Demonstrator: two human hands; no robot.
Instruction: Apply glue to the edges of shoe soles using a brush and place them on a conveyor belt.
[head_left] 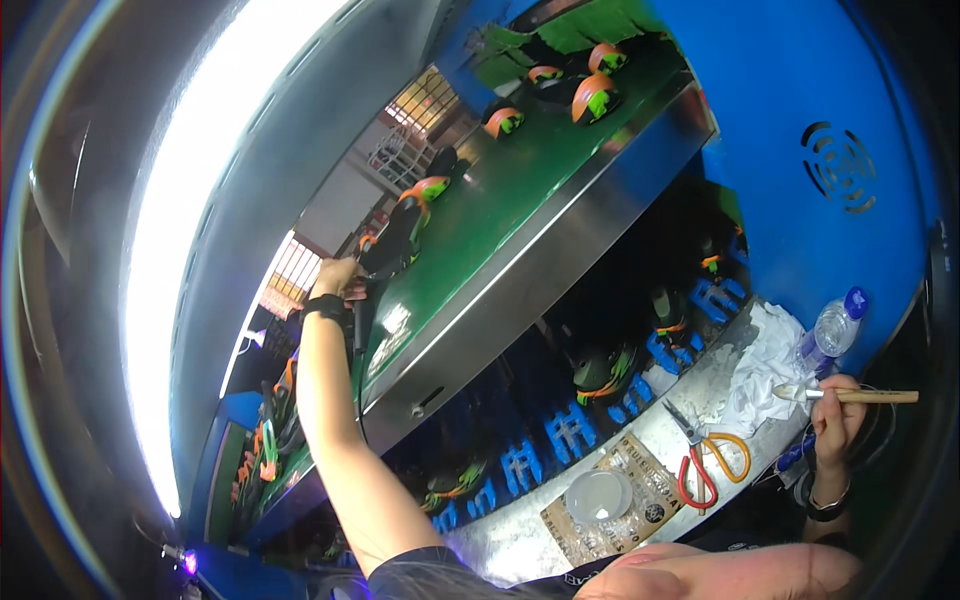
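Note:
My left arm stretches up to the green conveyor belt (pixel 520 190). My left hand (pixel 338 278) has its fingers closed at the near end of a black shoe (pixel 395 240) with green and orange trim; part of the grip is hidden. Just below those fingers is a dark cylindrical piece (pixel 361 325) with a thin cord. At the right, my right hand (pixel 838 425) pinches a brush (pixel 865 396) by its pale wooden handle. The brush tip lies over crumpled white paper (pixel 770 365), beside a clear bottle (pixel 835 325) with a blue cap.
Several orange-and-green shoes (pixel 594 98) sit farther along the belt. Below its metal edge, more shoes (pixel 603 372) stand near blue holders (pixel 570 432). The metal ledge holds scissors (pixel 700 455) and a round tub (pixel 598 495) on cardboard. A bright lamp (pixel 180 200) runs along the left.

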